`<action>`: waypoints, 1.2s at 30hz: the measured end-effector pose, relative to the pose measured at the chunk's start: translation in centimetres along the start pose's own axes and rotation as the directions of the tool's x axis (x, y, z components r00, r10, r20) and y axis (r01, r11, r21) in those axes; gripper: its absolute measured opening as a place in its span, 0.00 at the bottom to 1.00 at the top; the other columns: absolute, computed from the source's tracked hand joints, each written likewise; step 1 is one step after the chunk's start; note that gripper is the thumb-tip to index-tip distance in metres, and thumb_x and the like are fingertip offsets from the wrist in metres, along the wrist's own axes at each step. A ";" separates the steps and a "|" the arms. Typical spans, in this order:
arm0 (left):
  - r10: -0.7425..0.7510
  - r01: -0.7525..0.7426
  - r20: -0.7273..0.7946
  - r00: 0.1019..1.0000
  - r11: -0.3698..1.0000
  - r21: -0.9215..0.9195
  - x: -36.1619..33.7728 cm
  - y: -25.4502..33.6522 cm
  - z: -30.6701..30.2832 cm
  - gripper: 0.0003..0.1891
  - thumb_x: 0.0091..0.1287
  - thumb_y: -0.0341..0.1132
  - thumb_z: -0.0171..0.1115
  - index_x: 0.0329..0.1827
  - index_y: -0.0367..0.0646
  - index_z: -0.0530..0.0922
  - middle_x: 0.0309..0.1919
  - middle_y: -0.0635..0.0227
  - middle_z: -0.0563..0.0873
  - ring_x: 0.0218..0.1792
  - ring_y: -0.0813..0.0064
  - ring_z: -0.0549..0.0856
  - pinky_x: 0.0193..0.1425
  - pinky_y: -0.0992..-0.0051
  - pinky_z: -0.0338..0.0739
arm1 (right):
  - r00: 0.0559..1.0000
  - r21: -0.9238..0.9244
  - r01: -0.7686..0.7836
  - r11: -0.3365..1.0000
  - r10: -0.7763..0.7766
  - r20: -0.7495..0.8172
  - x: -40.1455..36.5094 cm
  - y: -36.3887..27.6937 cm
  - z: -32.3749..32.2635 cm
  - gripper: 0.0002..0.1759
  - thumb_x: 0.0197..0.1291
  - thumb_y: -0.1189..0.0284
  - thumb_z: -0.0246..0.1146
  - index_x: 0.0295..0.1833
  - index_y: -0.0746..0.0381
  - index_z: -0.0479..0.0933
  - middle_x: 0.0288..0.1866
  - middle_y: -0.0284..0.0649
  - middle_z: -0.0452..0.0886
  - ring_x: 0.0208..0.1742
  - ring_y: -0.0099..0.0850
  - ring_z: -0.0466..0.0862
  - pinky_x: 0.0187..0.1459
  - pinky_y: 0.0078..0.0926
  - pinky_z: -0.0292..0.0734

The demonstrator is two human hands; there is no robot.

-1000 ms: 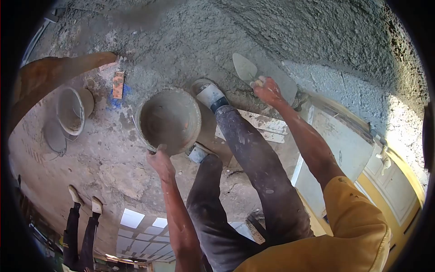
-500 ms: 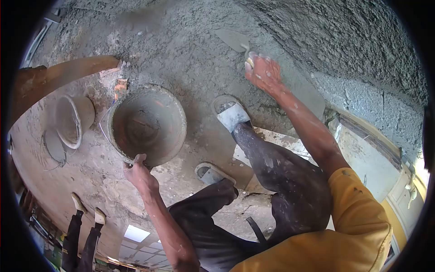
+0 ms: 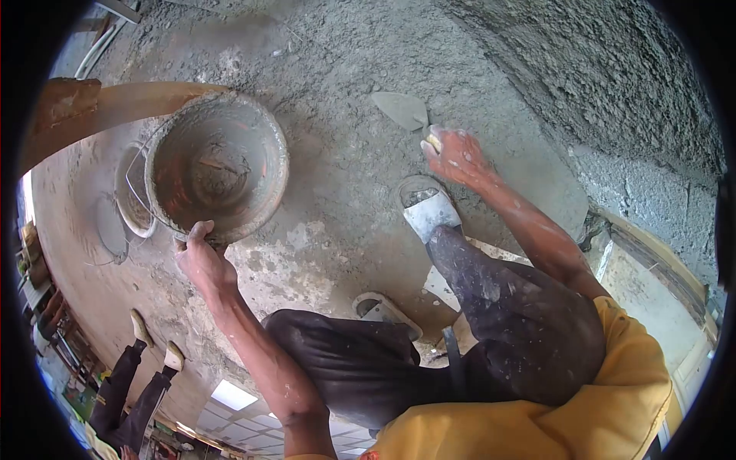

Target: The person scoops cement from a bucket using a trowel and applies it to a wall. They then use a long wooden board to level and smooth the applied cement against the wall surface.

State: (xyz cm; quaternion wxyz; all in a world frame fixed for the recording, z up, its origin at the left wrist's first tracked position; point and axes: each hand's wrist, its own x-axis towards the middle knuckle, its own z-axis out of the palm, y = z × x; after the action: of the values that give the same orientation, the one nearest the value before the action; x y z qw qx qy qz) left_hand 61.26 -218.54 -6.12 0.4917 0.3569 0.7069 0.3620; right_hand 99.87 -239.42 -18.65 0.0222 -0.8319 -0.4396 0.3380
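Observation:
My left hand [image 3: 207,261] is closed on the near rim of a round mortar bucket [image 3: 264,201], thumb over the edge. Wet grey mortar coats the bucket's inside, with a small amount at its bottom. My right hand [image 3: 458,156] is wrapped round the handle of a pointing trowel [image 3: 403,110]. The trowel's flat blade points away to the left, close over the rough grey mortar on the floor [image 3: 337,130]. Splashes of mortar mark both hands.
A second bucket [image 3: 132,192] stands partly hidden behind the held one. A curved brown beam [image 3: 146,100] reaches in from the left. Rough mortar covers the wall [image 3: 606,69] at right. Another person's legs [image 3: 130,391] are at lower left.
The held bucket has moved left and away from me with my left hand. The right hand and trowel have shifted slightly in view, the blade now turned lower.

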 end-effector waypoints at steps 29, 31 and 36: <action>-0.013 -0.083 0.324 0.946 0.956 0.282 -0.7 -3.7 11.5 0.27 0.62 0.22 0.62 0.68 0.31 0.81 0.54 0.63 0.88 0.47 0.70 0.85 0.54 0.72 0.81 | 0.862 0.391 -0.361 0.847 0.463 -0.206 3.9 10.9 0.6 0.31 0.64 0.54 0.69 0.62 0.69 0.84 0.61 0.60 0.89 0.64 0.58 0.88 0.64 0.50 0.83; 0.029 -0.134 0.379 0.925 0.958 0.255 0.3 -5.8 11.5 0.28 0.61 0.21 0.61 0.68 0.30 0.79 0.54 0.64 0.87 0.50 0.71 0.84 0.61 0.73 0.76 | 0.839 0.401 -0.390 0.829 0.500 -0.216 6.5 10.0 0.2 0.31 0.63 0.54 0.70 0.61 0.68 0.85 0.60 0.60 0.89 0.64 0.58 0.88 0.64 0.50 0.83; 0.068 -0.193 0.380 0.922 0.934 0.301 -0.6 -4.5 13.7 0.30 0.60 0.21 0.60 0.69 0.31 0.79 0.56 0.64 0.87 0.51 0.72 0.83 0.61 0.73 0.76 | 0.886 0.409 -0.328 0.852 0.427 -0.179 8.1 8.2 -1.8 0.30 0.62 0.54 0.71 0.60 0.68 0.86 0.58 0.60 0.90 0.64 0.58 0.88 0.65 0.50 0.83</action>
State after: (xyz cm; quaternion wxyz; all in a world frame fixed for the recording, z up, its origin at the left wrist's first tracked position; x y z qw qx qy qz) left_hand 73.78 -219.06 -13.25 0.5211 0.5423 0.6288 0.1975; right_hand 109.92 -237.90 -24.44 0.1681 -0.9205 -0.1882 0.2982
